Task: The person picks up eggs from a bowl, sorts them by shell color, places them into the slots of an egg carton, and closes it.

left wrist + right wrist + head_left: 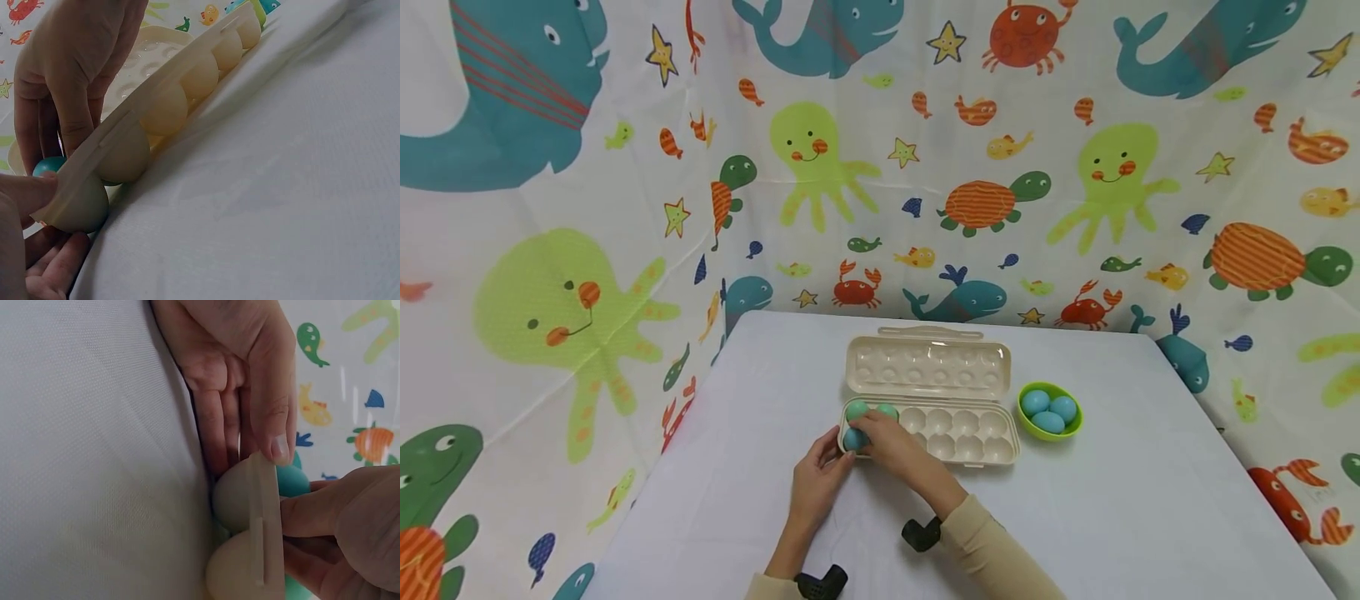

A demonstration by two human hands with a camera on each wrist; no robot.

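Observation:
A beige egg carton lies with its lid folded back on the white table. My left hand grips its near left corner, the thumb over the rim and the fingers beneath the cup, as the left wrist view shows. In that corner cup sits a blue egg, which my right hand pinches from above; its fingers partly cover it. Behind it, a green egg fills the back left cup, and a second green egg shows to its right, partly hidden by the right hand.
Right of the carton stands a lime-green bowl with three blue eggs visible. The carton's lid lies flat toward the back. A white curtain printed with sea animals hangs behind and beside the table.

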